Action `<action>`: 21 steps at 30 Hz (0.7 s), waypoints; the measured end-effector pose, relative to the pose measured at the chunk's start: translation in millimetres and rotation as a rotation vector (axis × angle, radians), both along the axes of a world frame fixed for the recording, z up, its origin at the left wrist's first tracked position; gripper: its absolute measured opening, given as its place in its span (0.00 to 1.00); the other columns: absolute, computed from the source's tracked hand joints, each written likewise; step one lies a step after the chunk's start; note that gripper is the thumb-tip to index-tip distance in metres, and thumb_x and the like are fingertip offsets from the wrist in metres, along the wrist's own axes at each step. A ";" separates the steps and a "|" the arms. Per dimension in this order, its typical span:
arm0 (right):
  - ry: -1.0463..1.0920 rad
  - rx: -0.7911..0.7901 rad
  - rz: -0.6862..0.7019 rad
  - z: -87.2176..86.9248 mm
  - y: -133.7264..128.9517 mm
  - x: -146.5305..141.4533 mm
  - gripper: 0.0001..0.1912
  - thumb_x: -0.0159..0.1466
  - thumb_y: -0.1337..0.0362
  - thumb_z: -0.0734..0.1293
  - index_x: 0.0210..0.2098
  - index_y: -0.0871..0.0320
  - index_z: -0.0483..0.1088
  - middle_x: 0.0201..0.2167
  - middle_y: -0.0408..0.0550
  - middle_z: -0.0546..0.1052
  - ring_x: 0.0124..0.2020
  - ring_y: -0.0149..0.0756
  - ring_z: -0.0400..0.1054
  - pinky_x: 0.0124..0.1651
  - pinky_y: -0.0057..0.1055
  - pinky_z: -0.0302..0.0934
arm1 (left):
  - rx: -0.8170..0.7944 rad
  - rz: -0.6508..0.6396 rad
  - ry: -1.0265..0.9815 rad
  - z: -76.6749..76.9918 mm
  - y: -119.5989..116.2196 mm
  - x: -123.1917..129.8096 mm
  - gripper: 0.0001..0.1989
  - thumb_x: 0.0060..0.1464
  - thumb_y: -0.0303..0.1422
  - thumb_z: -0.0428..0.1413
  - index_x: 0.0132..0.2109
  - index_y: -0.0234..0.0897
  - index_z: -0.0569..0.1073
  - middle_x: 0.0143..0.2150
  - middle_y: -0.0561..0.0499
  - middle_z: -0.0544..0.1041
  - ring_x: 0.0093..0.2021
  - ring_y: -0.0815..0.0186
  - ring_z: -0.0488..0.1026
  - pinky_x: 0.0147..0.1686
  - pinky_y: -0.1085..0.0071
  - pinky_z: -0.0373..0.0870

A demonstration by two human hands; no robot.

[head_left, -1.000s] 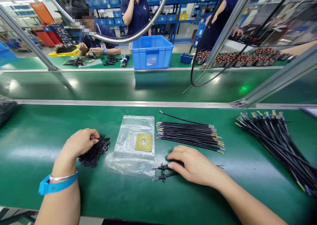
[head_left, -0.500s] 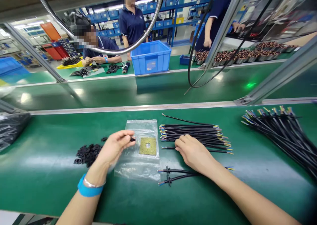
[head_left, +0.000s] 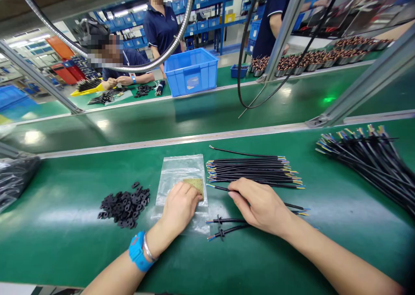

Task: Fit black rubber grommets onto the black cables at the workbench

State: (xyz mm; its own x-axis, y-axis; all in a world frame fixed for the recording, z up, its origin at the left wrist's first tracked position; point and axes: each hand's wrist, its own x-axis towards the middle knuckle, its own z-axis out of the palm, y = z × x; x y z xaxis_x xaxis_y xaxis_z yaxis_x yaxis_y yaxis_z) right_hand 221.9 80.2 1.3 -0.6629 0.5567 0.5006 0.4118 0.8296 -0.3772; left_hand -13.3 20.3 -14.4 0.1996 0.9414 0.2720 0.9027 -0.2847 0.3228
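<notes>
My left hand (head_left: 182, 204) is closed, its fingertips at the lower right of a yellow-green square sponge (head_left: 194, 183). The fingers hide the small black part that was pinched in them a moment ago. Under the sponge lies a clear plastic zip bag (head_left: 175, 167). My right hand (head_left: 259, 202) pinches a black cable (head_left: 220, 188) near its left end, bare coloured wires pointing left. Just above lies a row of black cables (head_left: 246, 169). Below my right hand are two cables (head_left: 233, 231), each with a black piece (head_left: 221, 233) fitted near its left end.
Loose black parts (head_left: 125, 206) are heaped on the left. A cable bundle (head_left: 372, 165) lies at the right, and a black plastic bag (head_left: 16, 178) at the far left. Across the line stand a blue bin (head_left: 191, 72), copper-topped parts (head_left: 308, 63) and several co-workers. A metal hose (head_left: 129, 65) hangs overhead.
My left hand has moved right and down from beside the sponge onto its edge. My right hand has drawn one cable slightly toward me, away from the row, lifting its left end.
</notes>
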 end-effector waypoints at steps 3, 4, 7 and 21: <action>-0.020 -0.027 0.023 0.0 -3.2 -0.9 0.07 0.69 0.68 0.56 0.42 0.59 0.65 0.33 0.48 0.72 0.33 0.34 0.67 0.36 0.30 0.61 | -0.030 -0.018 0.135 3.6 -2.2 3.0 0.09 0.60 0.29 0.52 0.35 0.37 0.77 0.34 0.45 0.75 0.36 0.59 0.67 0.37 0.63 0.65; -0.023 -0.035 0.028 0.4 -4.7 -1.3 0.08 0.69 0.67 0.56 0.42 0.59 0.66 0.33 0.48 0.72 0.33 0.34 0.67 0.36 0.30 0.60 | -0.037 -0.016 0.142 4.9 -2.1 3.0 0.09 0.60 0.29 0.52 0.34 0.37 0.77 0.35 0.45 0.75 0.36 0.58 0.66 0.36 0.62 0.65; -0.034 -0.061 0.026 2.0 -10.1 -3.4 0.09 0.69 0.67 0.56 0.41 0.59 0.67 0.31 0.47 0.72 0.32 0.33 0.66 0.35 0.29 0.59 | -0.074 0.003 0.006 6.8 0.0 1.9 0.09 0.60 0.30 0.52 0.33 0.37 0.74 0.35 0.45 0.74 0.38 0.57 0.66 0.39 0.61 0.64; -0.039 -0.116 -0.045 -2.6 -22.2 -16.4 0.12 0.70 0.65 0.56 0.38 0.57 0.70 0.27 0.43 0.70 0.27 0.32 0.64 0.31 0.30 0.54 | -0.612 0.226 -1.517 21.3 -10.9 11.8 0.17 0.51 0.41 0.63 0.30 0.35 0.65 0.40 0.48 0.80 0.36 0.67 0.79 0.38 0.72 0.74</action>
State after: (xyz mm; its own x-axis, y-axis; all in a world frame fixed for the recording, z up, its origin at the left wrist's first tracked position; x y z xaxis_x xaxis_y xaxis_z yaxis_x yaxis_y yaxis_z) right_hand 205.5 58.0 -1.3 -0.6538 0.6387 0.4058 0.4634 0.7618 -0.4526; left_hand -1.4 9.4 6.9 -0.0326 0.9469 -0.3200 -0.3176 0.2938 0.9016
